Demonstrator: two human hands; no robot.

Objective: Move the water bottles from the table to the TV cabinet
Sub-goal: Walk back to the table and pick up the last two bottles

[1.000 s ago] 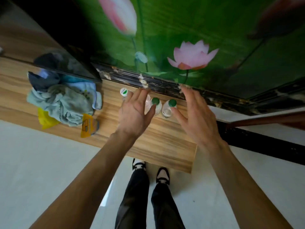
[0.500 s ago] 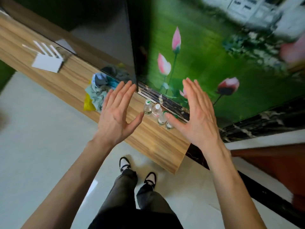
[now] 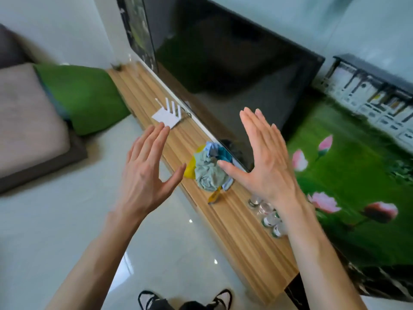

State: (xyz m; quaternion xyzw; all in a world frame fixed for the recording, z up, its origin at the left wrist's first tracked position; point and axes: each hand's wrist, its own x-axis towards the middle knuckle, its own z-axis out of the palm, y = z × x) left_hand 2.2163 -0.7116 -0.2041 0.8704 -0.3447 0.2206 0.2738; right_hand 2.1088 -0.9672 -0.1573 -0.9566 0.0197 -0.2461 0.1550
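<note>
Both hands are up off the TV cabinet now, where a second ago they were low over the water bottles, and the view has swung left to take in the dark TV screen, a white router and a sofa. The left hand and right hand hang in the air with fingers spread wide and palms facing each other, holding nothing. The bottles stand in a close row near the right end of the cabinet top, against the flowered panel, partly hidden by the right wrist. A bundle of cloths lies further left. Letting go and lifting away suggests this batch is delivered; whether more bottles wait on the table cannot be told, as the table is out of view
</note>
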